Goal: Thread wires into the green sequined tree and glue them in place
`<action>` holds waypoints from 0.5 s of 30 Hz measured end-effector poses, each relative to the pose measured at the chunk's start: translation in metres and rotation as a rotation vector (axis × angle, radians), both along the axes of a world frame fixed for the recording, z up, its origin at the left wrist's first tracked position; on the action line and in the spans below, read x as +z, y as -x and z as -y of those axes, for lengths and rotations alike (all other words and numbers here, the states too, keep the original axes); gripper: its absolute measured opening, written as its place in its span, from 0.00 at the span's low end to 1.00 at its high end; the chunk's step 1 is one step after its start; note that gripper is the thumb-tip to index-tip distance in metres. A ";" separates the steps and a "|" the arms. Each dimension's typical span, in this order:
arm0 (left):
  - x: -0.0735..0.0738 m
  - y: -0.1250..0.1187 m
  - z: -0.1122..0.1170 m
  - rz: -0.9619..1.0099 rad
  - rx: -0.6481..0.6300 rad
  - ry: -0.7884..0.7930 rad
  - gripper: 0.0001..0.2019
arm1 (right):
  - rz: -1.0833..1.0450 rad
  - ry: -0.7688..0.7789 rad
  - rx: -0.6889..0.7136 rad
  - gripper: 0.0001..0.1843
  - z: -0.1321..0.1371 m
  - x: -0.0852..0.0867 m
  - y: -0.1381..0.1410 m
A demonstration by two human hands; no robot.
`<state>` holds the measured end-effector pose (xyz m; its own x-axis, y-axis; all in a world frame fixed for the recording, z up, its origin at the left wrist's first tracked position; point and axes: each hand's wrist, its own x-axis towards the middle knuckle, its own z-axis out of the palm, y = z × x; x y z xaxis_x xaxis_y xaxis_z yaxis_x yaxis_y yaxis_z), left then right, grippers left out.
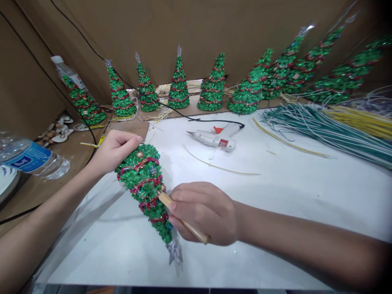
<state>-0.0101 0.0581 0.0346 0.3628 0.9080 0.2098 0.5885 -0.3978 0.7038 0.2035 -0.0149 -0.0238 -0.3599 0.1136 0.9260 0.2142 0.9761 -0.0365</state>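
A small green glitter Christmas tree (143, 179) with red garlands and tiny ornaments is tilted, its silver star tip (175, 251) pointing down toward the table's front edge. My left hand (114, 151) is closed on the tree's base; the fingers behind it are hidden. In my right hand (203, 212) is a tool with a wooden handle (196, 232), gripped like a pen. Its metal end meets the tree's side near a gold bead (163, 188), and the very tip is lost among the green tufts.
A white hot glue gun (211, 139) lies beyond my hands, its black cord running left. Several similar trees (179, 87) line the cardboard wall. Green, white and yellow wires (321, 126) are heaped at right. A plastic bottle (33, 157) lies at left on the cardboard.
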 end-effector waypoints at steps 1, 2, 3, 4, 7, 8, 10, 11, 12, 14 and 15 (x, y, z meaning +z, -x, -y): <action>0.000 0.000 0.000 -0.003 0.003 -0.005 0.21 | -0.003 0.042 0.001 0.07 0.001 0.004 0.002; 0.001 0.000 0.000 -0.008 0.005 -0.010 0.21 | -0.006 0.095 0.006 0.08 0.001 0.009 0.004; 0.001 0.000 0.000 -0.013 0.008 -0.015 0.21 | -0.006 0.145 0.017 0.08 0.002 0.013 0.005; 0.001 0.000 0.000 -0.017 0.010 -0.020 0.21 | -0.007 0.190 0.025 0.08 0.002 0.018 0.007; 0.000 0.002 -0.001 -0.016 0.019 -0.038 0.21 | 0.010 0.291 0.020 0.06 0.002 0.030 0.009; 0.000 0.003 -0.002 -0.012 0.022 -0.042 0.21 | 0.018 0.311 0.016 0.05 0.001 0.033 0.009; -0.001 0.005 -0.003 0.001 0.026 -0.054 0.21 | 0.041 0.355 0.013 0.03 0.000 0.039 0.009; -0.002 0.007 -0.004 0.007 0.025 -0.059 0.21 | 0.056 0.378 0.018 0.03 -0.001 0.042 0.009; -0.003 0.008 -0.005 0.014 0.023 -0.063 0.21 | 0.073 0.405 0.026 0.03 -0.001 0.045 0.009; -0.003 0.009 -0.006 0.027 0.020 -0.068 0.22 | 0.110 0.472 0.040 0.04 -0.003 0.050 0.009; -0.004 0.009 -0.006 0.031 0.021 -0.068 0.22 | 0.131 0.501 0.041 0.04 -0.003 0.051 0.010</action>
<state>-0.0187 0.0645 0.0310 0.3360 0.8988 0.2816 0.5761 -0.4326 0.6935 0.1936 -0.0114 0.0275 -0.4826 0.5151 0.7084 0.2101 0.8532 -0.4773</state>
